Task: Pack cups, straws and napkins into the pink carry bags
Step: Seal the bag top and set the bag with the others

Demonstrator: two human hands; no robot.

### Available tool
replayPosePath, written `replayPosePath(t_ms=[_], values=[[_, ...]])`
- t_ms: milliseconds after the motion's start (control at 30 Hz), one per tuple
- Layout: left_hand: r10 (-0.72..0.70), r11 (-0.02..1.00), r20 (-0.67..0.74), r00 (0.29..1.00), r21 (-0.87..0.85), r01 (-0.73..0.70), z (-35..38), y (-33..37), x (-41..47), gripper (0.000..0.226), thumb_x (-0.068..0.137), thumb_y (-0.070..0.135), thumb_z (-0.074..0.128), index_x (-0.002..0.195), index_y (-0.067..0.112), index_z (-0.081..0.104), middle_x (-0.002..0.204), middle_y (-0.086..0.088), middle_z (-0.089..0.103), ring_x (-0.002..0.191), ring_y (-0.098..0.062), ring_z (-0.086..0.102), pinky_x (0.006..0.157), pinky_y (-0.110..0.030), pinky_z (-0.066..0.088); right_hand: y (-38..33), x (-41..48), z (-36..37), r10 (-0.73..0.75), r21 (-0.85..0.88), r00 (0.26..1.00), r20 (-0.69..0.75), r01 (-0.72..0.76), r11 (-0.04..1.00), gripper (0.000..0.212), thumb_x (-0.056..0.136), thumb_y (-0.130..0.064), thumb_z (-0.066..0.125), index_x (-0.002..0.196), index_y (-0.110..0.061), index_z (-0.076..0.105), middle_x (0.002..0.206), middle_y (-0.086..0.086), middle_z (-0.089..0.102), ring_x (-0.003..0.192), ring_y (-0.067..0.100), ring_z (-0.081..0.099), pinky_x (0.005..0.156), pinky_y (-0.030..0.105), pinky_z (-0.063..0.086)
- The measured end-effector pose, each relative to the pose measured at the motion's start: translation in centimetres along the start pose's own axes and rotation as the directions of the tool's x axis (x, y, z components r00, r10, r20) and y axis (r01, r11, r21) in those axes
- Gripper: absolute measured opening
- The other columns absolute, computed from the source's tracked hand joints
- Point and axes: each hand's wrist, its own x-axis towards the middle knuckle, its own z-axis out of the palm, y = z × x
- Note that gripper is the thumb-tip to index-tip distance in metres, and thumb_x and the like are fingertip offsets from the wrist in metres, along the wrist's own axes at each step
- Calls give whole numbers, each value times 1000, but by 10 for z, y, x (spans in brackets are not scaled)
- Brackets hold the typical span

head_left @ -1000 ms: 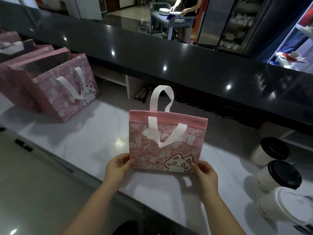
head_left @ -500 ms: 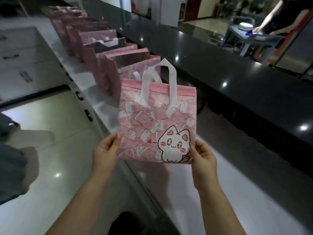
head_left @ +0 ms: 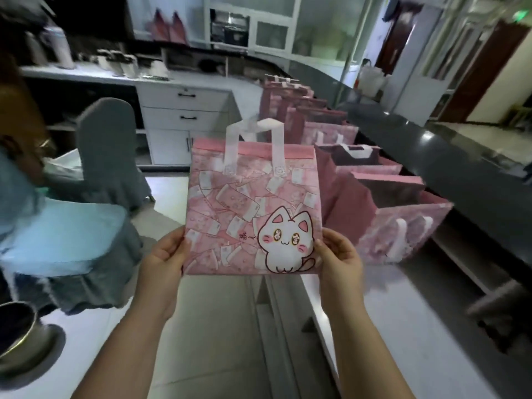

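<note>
1. A row of open pink bags (head_left: 325, 131) stands on the white table (head_left: 403, 341), running away from the camera along a dark raised ledge (head_left: 460, 156).
2. The nearest open bag (head_left: 417, 220) stands upright with its mouth spread wide. Its inside is dark, and what it holds cannot be made out. Two white handles hang down its printed front.
3. The second open bag (head_left: 359, 159) stands just behind it, with a white handle lying across its mouth. Its contents are hidden as well.
4. The bags farther back are blurred, and only their pink rims and sides show.
5. The pink carry bag (head_left: 253, 208) is held up in the air, upright and pressed flat, with its mouth closed. It hangs left of the row, above the front edge of the table and the floor (head_left: 216, 326).
6. Its white handles (head_left: 253, 139) stand up from the pink top band. A white cat print (head_left: 283, 243) sits at the lower right of its front face.
7. The left hand (head_left: 165, 260) pinches the bag's lower left corner, thumb on the front and fingers behind.
8. The right hand (head_left: 339, 260) pinches the lower right corner in the same way, so the bag stretches between the two hands.
9. To the left stand chairs in grey-blue covers (head_left: 95, 156). A white drawer cabinet (head_left: 184, 110) is behind them, and a metal bowl (head_left: 14, 326) shows at the lower left edge.
</note>
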Motion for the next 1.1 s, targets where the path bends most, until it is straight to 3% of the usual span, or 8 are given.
replayPosePath(t_ms=[67, 233, 400, 667, 833, 933, 1100], values=[[22, 1000, -30, 999, -16, -22, -15, 21, 41, 25, 95, 7, 57, 112, 20, 69, 112, -6, 72, 105, -24, 68, 85, -36, 57, 6, 26, 47, -12, 10, 998, 54, 12, 1000, 22, 84, 6, 63, 95, -12, 71, 96, 12, 74, 89, 29, 69, 75, 44, 58], [65, 998, -117, 991, -12, -67, -43, 74, 138, 23, 96, 5, 55, 111, 17, 68, 105, -1, 74, 94, -15, 71, 73, -25, 59, 28, 88, 156, -32, 11, 982, 185, 31, 999, 30, 84, 10, 61, 99, -15, 69, 98, 7, 74, 90, 21, 69, 69, 26, 57], [46, 999, -127, 991, -9, -48, -58, 100, 241, 28, 95, 2, 55, 118, 13, 66, 107, -1, 73, 97, -16, 70, 70, -24, 59, 47, 153, 239, -31, 26, 982, 186, 27, 999, 30, 84, 13, 57, 103, -9, 68, 99, 10, 73, 93, 25, 66, 79, 39, 56], [37, 998, -102, 994, -48, -42, -36, 94, 415, 26, 95, 3, 56, 101, 24, 71, 105, -4, 74, 94, -19, 71, 69, -27, 58, 74, 294, 323, 1, 29, 985, 174, -6, 1000, 31, 85, 10, 56, 98, -14, 71, 96, 7, 74, 85, 22, 68, 72, 34, 56], [75, 994, -74, 994, -72, -80, -3, 104, 543, 25, 94, 3, 58, 99, 23, 72, 102, 0, 75, 87, -15, 72, 61, -25, 57, 89, 415, 380, -18, 81, 985, 170, 4, 997, 31, 83, 13, 56, 104, -7, 69, 105, 17, 72, 92, 30, 67, 83, 47, 53], [116, 992, -72, 991, -51, -119, 17, 120, 623, 26, 94, 0, 56, 101, 20, 70, 99, -1, 75, 80, -12, 73, 55, -21, 55, 90, 492, 425, -28, 107, 980, 198, 6, 994, 31, 82, 14, 57, 101, -8, 69, 100, 15, 73, 88, 27, 68, 74, 37, 58], [176, 984, -80, 981, 5, -176, 38, 160, 754, 25, 94, 1, 56, 105, 19, 69, 105, -2, 74, 93, -17, 72, 67, -26, 58, 78, 610, 514, -19, 199, 964, 265, -36, 979, 31, 82, 15, 56, 97, -9, 70, 92, 12, 74, 79, 23, 71, 60, 28, 57]])
